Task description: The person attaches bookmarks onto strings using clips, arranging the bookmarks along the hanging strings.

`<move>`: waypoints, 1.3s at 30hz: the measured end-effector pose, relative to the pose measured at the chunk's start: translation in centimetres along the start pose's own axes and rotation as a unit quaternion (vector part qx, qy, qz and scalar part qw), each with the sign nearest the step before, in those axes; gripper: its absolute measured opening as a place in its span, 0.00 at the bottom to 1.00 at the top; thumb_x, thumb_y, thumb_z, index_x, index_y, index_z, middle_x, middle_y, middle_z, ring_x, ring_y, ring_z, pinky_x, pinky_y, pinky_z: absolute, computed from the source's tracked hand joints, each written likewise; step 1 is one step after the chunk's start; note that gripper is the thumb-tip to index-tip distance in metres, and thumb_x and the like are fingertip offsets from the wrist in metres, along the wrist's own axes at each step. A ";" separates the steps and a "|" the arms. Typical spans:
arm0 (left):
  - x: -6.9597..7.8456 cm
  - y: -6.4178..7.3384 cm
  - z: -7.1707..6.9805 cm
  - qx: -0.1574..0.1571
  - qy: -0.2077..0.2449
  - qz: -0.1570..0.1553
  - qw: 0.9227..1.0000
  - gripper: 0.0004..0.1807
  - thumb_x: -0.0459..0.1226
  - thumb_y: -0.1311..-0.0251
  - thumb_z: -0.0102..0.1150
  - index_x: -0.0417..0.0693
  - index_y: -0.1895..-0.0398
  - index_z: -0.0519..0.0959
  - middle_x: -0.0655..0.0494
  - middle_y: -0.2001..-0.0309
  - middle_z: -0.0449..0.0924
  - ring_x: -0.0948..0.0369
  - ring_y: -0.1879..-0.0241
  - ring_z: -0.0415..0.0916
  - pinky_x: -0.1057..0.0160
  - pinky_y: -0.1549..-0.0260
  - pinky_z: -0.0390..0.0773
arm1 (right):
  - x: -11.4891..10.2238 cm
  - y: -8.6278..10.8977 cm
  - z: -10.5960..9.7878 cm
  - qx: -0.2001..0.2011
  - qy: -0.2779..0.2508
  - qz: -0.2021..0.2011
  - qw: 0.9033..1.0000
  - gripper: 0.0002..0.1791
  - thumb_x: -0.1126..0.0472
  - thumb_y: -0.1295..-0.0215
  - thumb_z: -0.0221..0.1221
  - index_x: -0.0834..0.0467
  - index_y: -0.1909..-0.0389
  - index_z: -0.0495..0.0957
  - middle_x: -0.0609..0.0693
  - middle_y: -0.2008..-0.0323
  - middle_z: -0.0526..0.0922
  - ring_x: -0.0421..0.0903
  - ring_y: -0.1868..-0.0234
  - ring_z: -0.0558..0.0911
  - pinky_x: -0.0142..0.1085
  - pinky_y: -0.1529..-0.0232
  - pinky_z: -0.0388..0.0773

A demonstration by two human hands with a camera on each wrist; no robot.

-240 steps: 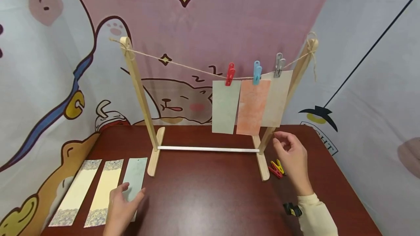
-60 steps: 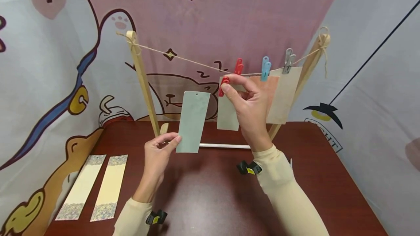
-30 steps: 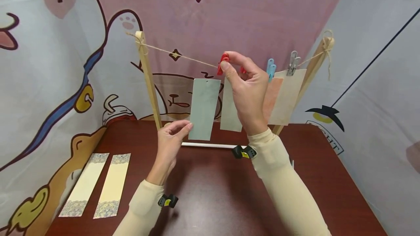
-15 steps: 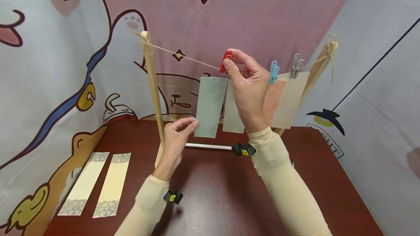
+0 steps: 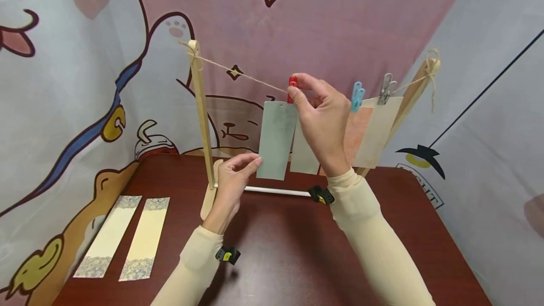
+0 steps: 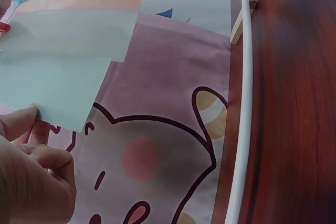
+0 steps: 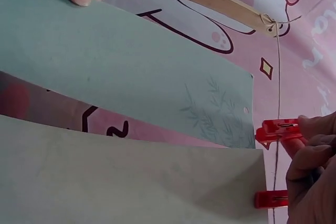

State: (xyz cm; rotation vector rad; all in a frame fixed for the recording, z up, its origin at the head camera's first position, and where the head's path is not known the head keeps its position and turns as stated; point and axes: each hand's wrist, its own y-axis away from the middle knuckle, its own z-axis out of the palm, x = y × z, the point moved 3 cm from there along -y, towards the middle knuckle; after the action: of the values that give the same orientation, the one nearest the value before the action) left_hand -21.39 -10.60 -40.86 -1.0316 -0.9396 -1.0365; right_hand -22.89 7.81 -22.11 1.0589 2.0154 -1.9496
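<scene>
My left hand (image 5: 234, 174) pinches a pale blue-green bookmark (image 5: 276, 140) by its lower left edge, thumb in front. The bookmark stands nearly upright, with a small hole and a faint plant print at its top end in the right wrist view. Between thumb and fingers, my right hand (image 5: 325, 117) pinches a red clothespin (image 7: 278, 128) at the twine (image 7: 279, 72). Its tip is right at the bookmark's top right corner. Beside it hangs a pale grey-green bookmark (image 5: 302, 155), held to the twine by another red clothespin (image 7: 270, 199).
An orange bookmark (image 5: 357, 131) and a cream bookmark (image 5: 380, 136) hang farther right, under a blue clothespin (image 5: 357, 96) and a grey clothespin (image 5: 386, 89). The wooden frame's left post (image 5: 199, 112) rises beside my left hand. Two lace-edged bookmarks (image 5: 144, 237) lie at the table's left.
The blue-green bookmark was lifted from the table and carried up to the twine. My right hand picked up the red clothespin and, within the last half second, lowered it to the bookmark's top edge.
</scene>
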 end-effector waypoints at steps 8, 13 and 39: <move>-0.2 -0.3 0.3 -0.003 0.008 -0.012 1.000 0.11 0.33 0.36 0.79 0.34 0.55 0.91 0.51 0.59 0.90 0.62 0.61 0.80 0.67 0.63 0.75 | -0.3 -0.1 0.1 -0.025 0.038 0.010 0.999 0.09 0.66 0.28 0.72 0.61 0.50 0.92 0.46 0.57 0.93 0.41 0.66 0.90 0.28 0.66 0.79; -0.4 -0.4 0.4 -0.003 0.003 -0.012 1.000 0.11 0.32 0.36 0.79 0.34 0.55 0.91 0.53 0.59 0.91 0.61 0.57 0.81 0.66 0.59 0.77 | -0.5 -0.3 -0.1 -0.052 0.065 0.013 0.996 0.09 0.64 0.28 0.72 0.60 0.50 0.92 0.47 0.57 0.93 0.40 0.66 0.90 0.27 0.70 0.76; -0.7 -0.1 0.7 -0.013 -0.013 0.003 1.000 0.08 0.31 0.34 0.77 0.36 0.54 0.91 0.50 0.58 0.90 0.60 0.59 0.82 0.66 0.58 0.79 | -1.2 0.9 -0.6 -0.089 0.178 -0.010 0.980 0.17 0.61 0.26 0.70 0.57 0.39 0.89 0.49 0.57 0.93 0.42 0.79 0.77 0.34 0.77 0.61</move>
State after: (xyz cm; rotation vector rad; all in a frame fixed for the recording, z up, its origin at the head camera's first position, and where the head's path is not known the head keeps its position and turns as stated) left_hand -21.70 -9.81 -41.37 -1.0711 -0.9463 -1.0340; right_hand -21.30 7.79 -22.05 1.4269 2.3329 -1.6414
